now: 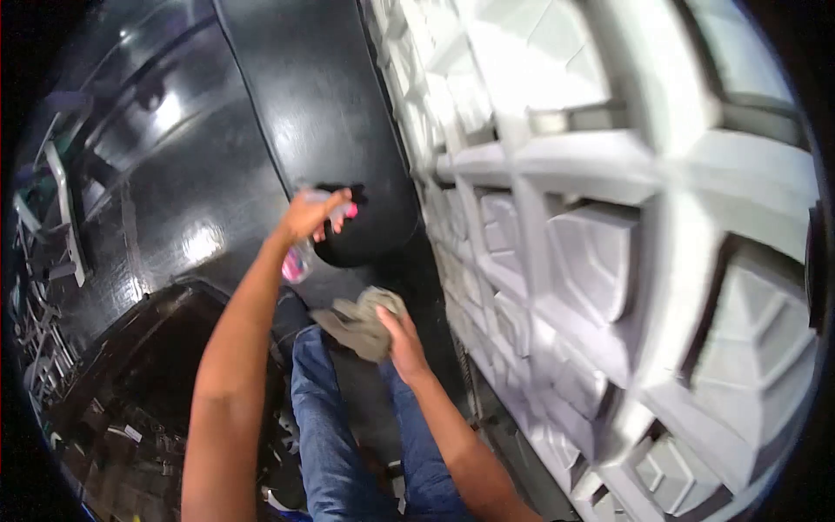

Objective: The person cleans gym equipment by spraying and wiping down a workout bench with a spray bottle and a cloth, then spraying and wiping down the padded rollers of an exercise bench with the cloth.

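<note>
My left hand [310,215] is closed round the neck of a clear spray bottle [296,264] with pink at its trigger head and pink in its lower part. The bottle is over the rounded end of a long, smooth black panel [326,104]. Lower and to the right, my right hand [401,341] grips a crumpled grey-beige cloth [361,324]. The cloth hangs partly loose toward the left, above my legs. Its far side and the fingertips behind it are hidden.
A white wall of raised geometric panels [600,252] rises close on the right. Metal frames [65,200] stand at the far left on a dark, shiny floor [187,200]. A dark, bulky object [130,374] is at the lower left, beside my jeans [326,426].
</note>
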Available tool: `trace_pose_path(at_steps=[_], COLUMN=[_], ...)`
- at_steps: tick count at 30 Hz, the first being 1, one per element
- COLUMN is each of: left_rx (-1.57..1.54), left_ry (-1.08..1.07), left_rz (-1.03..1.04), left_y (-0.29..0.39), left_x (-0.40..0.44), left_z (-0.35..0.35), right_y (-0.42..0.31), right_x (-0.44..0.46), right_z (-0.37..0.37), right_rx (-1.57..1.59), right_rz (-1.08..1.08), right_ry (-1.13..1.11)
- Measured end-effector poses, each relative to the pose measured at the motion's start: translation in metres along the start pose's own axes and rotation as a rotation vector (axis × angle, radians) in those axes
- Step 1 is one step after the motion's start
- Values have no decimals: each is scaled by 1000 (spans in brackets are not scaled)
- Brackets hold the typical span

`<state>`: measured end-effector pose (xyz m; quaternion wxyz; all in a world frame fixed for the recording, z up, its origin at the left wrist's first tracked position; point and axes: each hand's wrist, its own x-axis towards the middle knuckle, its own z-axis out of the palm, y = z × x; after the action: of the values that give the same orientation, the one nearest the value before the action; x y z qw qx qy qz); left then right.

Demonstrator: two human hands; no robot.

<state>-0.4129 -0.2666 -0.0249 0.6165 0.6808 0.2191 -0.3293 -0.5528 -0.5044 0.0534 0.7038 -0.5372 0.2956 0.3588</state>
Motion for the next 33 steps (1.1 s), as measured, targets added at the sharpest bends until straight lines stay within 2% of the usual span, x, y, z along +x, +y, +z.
trace_pose_path(at_steps=[4,6,8,10,12,13,16,18,20,22,24,27,28,30,33], left_rx=[-112,-198,-210,-261,-260,-254,-122,-57,65,122,170,131,119,140,91], left_ry=[98,218,344,385,431,469,546,591,623,621,538,427,383,312,195], left_rz=[64,111,140,137,203,229,247,241,430,446,436,466,497,485,476], left_y=[28,51,85,110,136,151,196,219,230,252,277,288,296,314,334], left_x=[-71,-119,-171,-216,-259,-280,-334,-354,-366,-380,-386,-368,-363,-359,-335], left_z=[16,28,36,46,59,67,76,80,84,84,80,69,66,57,44], right_y=[-63,-96,-120,-147,-169,-183,-217,-234,-250,-266,-279,-301,-306,-315,-290], right_x=[-53,-84,-106,-131,-148,-159,-167,-156,-149,-151,-150,-169,-177,-185,-151], right_z=[-43,-54,-55,-56,-50,-44,-21,-17,-13,3,15,28,28,33,17], right_rx=[176,130,-1,-5,-34,-23,-67,-96,-190,-196,1,93,114,-161,-208], right_rz=[103,139,-15,26,-39,-50,-51,-147,-169,-178,-213,-287,-295,-513,-551], right_ry=[-15,-19,45,-4,-102,-155,-80,-131,-250,-247,-353,-386,-365,-275,-77])
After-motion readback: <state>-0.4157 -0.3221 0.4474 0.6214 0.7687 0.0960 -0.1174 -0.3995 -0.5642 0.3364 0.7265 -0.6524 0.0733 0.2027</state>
